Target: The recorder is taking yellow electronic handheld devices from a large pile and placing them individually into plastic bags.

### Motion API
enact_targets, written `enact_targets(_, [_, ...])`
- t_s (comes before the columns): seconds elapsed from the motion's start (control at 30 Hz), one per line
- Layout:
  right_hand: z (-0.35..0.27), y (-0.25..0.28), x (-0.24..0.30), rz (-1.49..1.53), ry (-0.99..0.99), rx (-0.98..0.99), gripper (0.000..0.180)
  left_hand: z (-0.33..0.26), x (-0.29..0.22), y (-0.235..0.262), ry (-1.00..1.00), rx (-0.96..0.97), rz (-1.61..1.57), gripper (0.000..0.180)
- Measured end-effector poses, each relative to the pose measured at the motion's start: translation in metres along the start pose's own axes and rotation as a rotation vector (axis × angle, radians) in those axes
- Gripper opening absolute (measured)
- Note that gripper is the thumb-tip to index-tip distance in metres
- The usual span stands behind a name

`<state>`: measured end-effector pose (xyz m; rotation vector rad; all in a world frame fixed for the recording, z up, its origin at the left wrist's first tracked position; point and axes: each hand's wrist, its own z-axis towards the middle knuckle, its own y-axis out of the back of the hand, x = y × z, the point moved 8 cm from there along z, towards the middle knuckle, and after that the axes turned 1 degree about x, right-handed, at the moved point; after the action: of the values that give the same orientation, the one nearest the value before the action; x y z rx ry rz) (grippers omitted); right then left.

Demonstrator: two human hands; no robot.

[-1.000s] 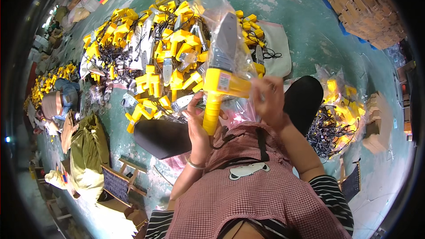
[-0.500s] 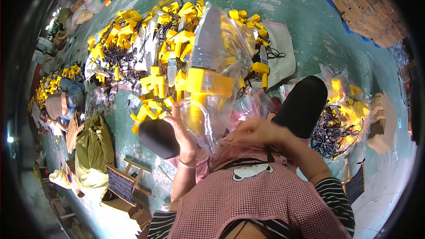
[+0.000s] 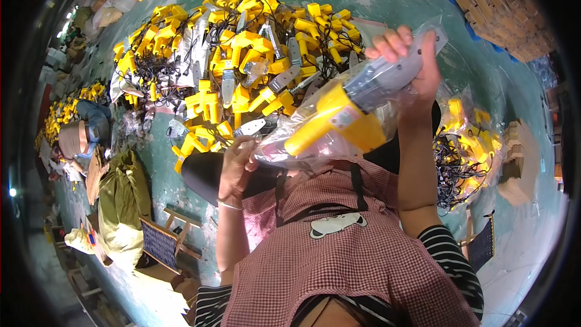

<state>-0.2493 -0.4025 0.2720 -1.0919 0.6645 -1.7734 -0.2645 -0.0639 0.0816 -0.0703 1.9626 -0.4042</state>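
A yellow pipe welder [image 3: 331, 106] with a long flat grey plate lies slantwise in front of me, inside a clear plastic bag [image 3: 275, 145]. My right hand [image 3: 422, 69] is closed around the grey plate through the plastic, holding that end up and to the right. My left hand [image 3: 237, 166] is closed at the bag's other end, pinching its edge beyond the yellow handle. Whether a cord is in the bag cannot be made out.
Beyond my knees a heap of yellow pipe welders [image 3: 242, 42] with black cords covers the floor. Bagged ones [image 3: 460, 127] lie at my right near cardboard pieces [image 3: 519, 163]. A green sack [image 3: 125, 200] and a low stool [image 3: 160, 245] stand left. Another person [image 3: 91, 133] bends at far left.
The bagged welder has tipped from upright to a slant, plate end toward the right. My right hand has risen from my lap onto the plate; my left has moved down to the bag's edge.
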Motion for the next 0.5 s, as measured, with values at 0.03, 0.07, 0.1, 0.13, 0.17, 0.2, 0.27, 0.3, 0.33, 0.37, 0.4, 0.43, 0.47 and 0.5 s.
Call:
enact_targets(0.03, [-0.003, 0.007, 0.008, 0.041, 0.022, -0.101, 0.043, 0.009, 0.005, 0.028, -0.022, -0.091, 0.304, 0.023])
enact_targets(0.07, [-0.005, 0.008, 0.01, 0.103, 0.01, -0.094, 0.042, 0.013, -0.005, 0.039, -0.175, -0.198, 0.391, 0.025])
enact_targets(0.1, [-0.011, 0.012, 0.017, 0.083, 0.04, -0.109, 0.042, 0.015, -0.032, 0.008, -0.297, -0.113, 0.421, 0.027])
enact_targets(0.13, [-0.016, 0.017, 0.016, 0.117, 0.01, -0.141, 0.041, 0.014, -0.059, -0.034, -0.379, -0.035, 0.418, 0.031])
enact_targets(0.17, [-0.022, 0.018, 0.015, 0.152, -0.019, -0.173, 0.04, 0.005, -0.083, -0.077, -0.461, 0.046, 0.408, 0.035])
enact_targets(0.2, [-0.023, 0.024, 0.014, 0.164, -0.036, -0.179, 0.04, -0.002, -0.092, -0.117, -0.478, 0.2, 0.398, 0.044])
enact_targets(0.27, [-0.021, 0.038, 0.02, 0.144, -0.026, -0.311, 0.041, -0.015, -0.054, -0.145, -0.251, 0.454, 0.312, 0.048])
enact_targets(0.3, [-0.017, 0.042, 0.026, 0.192, -0.026, -0.306, 0.043, -0.02, -0.024, -0.141, -0.148, 0.559, 0.401, 0.051])
enact_targets(0.33, [-0.023, 0.052, 0.04, 0.05, 0.04, -0.322, 0.047, -0.031, -0.018, -0.163, -0.121, 0.524, 0.354, 0.053])
enact_targets(0.37, [-0.03, 0.06, 0.054, -0.084, 0.09, -0.334, 0.052, -0.046, -0.017, -0.179, -0.096, 0.472, 0.309, 0.055])
enact_targets(0.4, [-0.045, 0.064, 0.06, -0.114, 0.115, -0.36, 0.052, -0.044, -0.002, -0.168, -0.005, 0.417, 0.178, 0.052])
enact_targets(0.43, [-0.068, 0.072, 0.055, -0.05, 0.097, -0.476, 0.057, -0.044, -0.002, -0.18, 0.156, 0.386, 0.037, 0.046])
enact_targets(0.47, [-0.095, 0.08, 0.047, 0.017, 0.079, -0.591, 0.064, -0.045, -0.011, -0.2, 0.143, 0.37, 0.008, 0.042])
enact_targets(0.5, [-0.122, 0.079, 0.034, 0.095, 0.033, -0.634, 0.067, -0.044, -0.022, -0.222, 0.121, 0.342, -0.028, 0.039])
